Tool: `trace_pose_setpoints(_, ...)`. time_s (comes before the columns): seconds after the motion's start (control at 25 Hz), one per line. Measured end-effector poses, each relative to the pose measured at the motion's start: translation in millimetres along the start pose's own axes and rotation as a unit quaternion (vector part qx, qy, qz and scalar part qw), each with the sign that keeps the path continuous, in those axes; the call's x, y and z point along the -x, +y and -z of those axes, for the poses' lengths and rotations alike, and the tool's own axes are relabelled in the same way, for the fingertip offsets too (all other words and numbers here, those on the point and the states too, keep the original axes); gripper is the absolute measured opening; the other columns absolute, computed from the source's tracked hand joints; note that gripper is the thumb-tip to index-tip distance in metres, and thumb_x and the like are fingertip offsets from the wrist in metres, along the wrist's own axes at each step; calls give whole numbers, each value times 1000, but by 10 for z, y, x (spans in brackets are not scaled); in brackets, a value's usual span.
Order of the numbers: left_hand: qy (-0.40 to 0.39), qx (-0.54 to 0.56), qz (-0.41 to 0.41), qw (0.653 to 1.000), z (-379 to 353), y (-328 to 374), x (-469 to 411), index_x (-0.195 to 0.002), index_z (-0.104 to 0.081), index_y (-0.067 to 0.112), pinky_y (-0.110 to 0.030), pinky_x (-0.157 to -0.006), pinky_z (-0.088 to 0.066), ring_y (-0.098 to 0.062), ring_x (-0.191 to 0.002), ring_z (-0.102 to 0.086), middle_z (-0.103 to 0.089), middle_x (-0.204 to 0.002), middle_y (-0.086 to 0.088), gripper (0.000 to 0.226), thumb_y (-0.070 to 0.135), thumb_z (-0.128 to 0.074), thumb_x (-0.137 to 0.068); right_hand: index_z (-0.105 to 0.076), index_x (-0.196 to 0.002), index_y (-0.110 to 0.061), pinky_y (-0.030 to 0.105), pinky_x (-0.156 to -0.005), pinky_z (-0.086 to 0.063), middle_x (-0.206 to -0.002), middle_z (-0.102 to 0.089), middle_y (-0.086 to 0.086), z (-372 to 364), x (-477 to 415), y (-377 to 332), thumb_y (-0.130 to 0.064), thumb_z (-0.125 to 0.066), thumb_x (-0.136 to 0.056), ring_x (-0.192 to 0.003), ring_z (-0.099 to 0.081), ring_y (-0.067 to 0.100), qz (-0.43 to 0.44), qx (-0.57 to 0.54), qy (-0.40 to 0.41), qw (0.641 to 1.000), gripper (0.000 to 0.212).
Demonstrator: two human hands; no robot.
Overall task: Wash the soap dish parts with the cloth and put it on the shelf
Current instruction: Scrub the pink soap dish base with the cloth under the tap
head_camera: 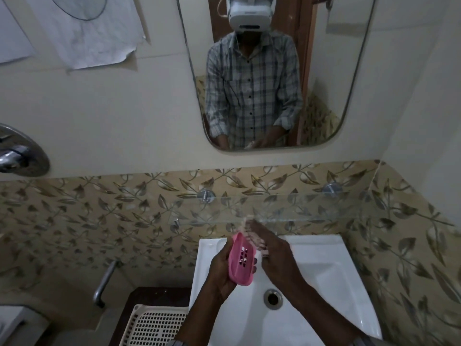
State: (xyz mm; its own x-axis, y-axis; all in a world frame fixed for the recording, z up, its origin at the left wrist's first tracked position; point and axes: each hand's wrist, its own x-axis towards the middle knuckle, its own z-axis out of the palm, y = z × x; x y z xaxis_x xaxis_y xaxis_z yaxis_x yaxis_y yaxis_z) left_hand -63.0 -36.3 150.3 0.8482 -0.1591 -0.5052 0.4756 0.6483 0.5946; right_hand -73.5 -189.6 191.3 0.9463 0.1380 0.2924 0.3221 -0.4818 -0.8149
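Note:
Over the white sink (324, 250), my left hand (220, 270) grips a pink soap dish part (240, 260) with drain holes, tilted on edge with its hollow side facing right. My right hand (277, 253) is beside it, fingers closed around a pale pinkish cloth (250, 234) pressed against the dish's upper end; the cloth is blurred and mostly hidden by the fingers. A clear glass shelf (311, 208) on two metal pegs runs along the leaf-patterned wall just above the hands.
The sink drain (273, 298) lies below my hands. A cream perforated basket (154, 325) sits on a dark stand left of the sink. A metal grab bar (104, 280) and a chrome mixer (17, 153) are on the left wall. A mirror (274, 71) hangs above.

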Motion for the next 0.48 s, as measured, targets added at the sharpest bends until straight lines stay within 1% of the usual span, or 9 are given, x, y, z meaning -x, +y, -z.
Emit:
trace_pose_setpoints(0.08,-30,45,-12,998,-87,-50,22,-106,-75,-3,-42,-76,-61,-36,-89,-73,-72,-105,-23,44,28,-76,-75,-47,-143,-7,24,-121,-17,-150,-44,3,-221,-9,61,2,-38,-93,-142,-34,12,96,78,-40,991,52)
trace_pose_setpoints(0.12,-35,57,-12,998,-107,-74,12,-99,-78,-2,-41,-73,-62,-34,-86,-75,-73,-104,-22,34,24,-72,-79,-44,-144,-8,25,-121,-17,-151,-43,5,-294,-12,158,0,-40,-92,-142,-33,15,137,116,-48,983,53)
trace_pose_setpoints(0.16,-24,55,-11,998,-100,-95,0,-94,-80,0,-40,-70,-63,-33,-82,-76,-74,-100,-21,32,25,-61,-88,-46,-143,-9,25,-118,-26,-147,-49,6,-305,-68,220,1,-44,-92,-139,-39,17,130,135,-41,981,52)
trace_pose_setpoints(0.2,-12,45,-13,999,-85,-114,-11,-94,-80,1,-40,-68,-63,-33,-81,-75,-74,-98,-21,41,29,-51,-95,-54,-138,-11,23,-109,-39,-137,-59,4,-280,-145,272,-2,-49,-93,-130,-51,16,74,130,-28,988,46)
trace_pose_setpoints(0.24,-2,41,-6,999,-55,-131,-9,-103,-77,2,-42,-69,-63,-36,-83,-73,-73,-100,-23,46,35,-47,-97,-66,-124,-17,21,-93,-48,-120,-70,0,-233,-223,337,-7,-53,-95,-114,-63,13,13,128,-21,991,34)
trace_pose_setpoints(0.28,8,45,-3,999,-26,-146,0,-115,-71,1,-44,-70,-62,-38,-86,-69,-70,-104,-25,49,40,-47,-96,-73,-106,-22,20,-79,-50,-102,-75,-2,-172,-280,320,-12,-56,-95,-97,-69,13,-50,115,-34,992,23)
trace_pose_setpoints(0.32,25,43,-9,999,-11,-154,23,-124,-63,1,-45,-71,-61,-39,-90,-65,-68,-107,-26,52,42,-47,-96,-75,-95,-22,21,-73,-50,-92,-76,-1,-153,-310,298,-15,-57,-95,-87,-71,14,-71,97,-53,991,19)
trace_pose_setpoints(0.4,65,29,-28,997,3,-136,23,-131,-57,3,-45,-74,-59,-37,-96,-63,-67,-110,-24,52,42,-42,-100,-74,-95,-12,19,-68,-49,-89,-75,1,-105,-265,196,-13,-55,-97,-85,-70,15,-91,73,-101,988,20)
trace_pose_setpoints(0.48,88,18,-43,995,-27,-94,-24,-131,-57,5,-44,-78,-56,-34,-97,-63,-68,-108,-21,51,43,-39,-102,-72,-100,-6,11,-61,-45,-91,-72,1,2,-164,140,-6,-52,-96,-86,-68,14,-125,39,-120,984,21)
